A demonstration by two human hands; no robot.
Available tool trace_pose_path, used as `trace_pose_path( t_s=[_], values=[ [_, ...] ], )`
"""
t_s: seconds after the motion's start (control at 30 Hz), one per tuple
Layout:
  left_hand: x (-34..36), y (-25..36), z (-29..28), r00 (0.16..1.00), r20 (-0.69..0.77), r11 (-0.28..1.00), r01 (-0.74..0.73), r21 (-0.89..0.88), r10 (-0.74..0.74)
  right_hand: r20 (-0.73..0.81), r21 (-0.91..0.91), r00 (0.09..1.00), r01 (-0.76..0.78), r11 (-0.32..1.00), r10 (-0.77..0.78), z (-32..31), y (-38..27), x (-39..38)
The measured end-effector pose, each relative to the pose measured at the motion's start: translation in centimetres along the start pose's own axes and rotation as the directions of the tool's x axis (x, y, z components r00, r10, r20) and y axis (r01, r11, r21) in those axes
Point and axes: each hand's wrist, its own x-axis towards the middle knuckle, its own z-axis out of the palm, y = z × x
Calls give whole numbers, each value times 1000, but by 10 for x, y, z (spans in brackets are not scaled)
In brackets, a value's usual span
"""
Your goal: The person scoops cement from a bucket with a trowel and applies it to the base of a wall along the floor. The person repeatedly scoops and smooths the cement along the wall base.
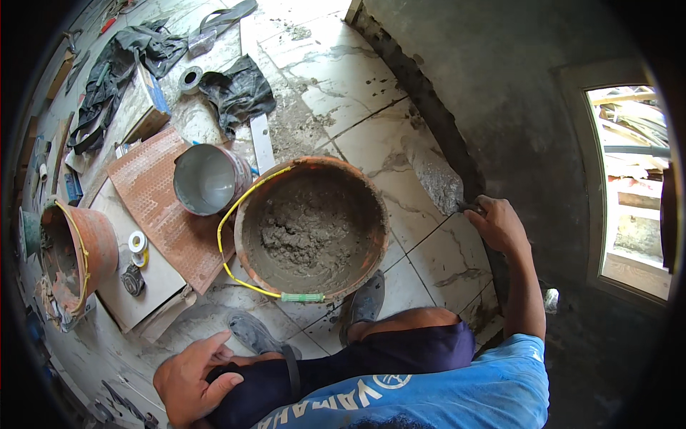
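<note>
Got a mortar-smeared trowel (434, 177) clutched in the right grip (494, 223). Holding the left grip (196, 379) loosely spread by one knee (246, 393)

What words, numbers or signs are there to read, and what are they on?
Blue shirt: big pale lettering, a brand name I won't copy out.
Same shirt: a pale round emblem.
White roll: any print is too small to read.
I can't make out any others.
</note>
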Motion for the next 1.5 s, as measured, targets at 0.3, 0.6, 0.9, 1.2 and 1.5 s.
trace_pose_path(
  t_s=[0.3,0.6,0.9,1.2,1.5],
  values=[
    [-10,8,-3,921,102,826,-382,415,375,209,-492,885,463,737,-416,52,-151,8],
    [-43,-17,-11,911,58,829,-396,395,408,381,-143,839,469,871,-389,79,-124,3],
    [-30,-13,-6,906,130,818,-420,393,402,154,-42,879,461,886,-451,95,-101,1],
    [-19,-11,6,975,1,877,-201,437,223,215,578,764,403,710,-609,43,-103,0],
    [2,-8,14,991,-5,923,-125,365,137,144,794,988,-85,601,-50,90,81,162]
  ],
)
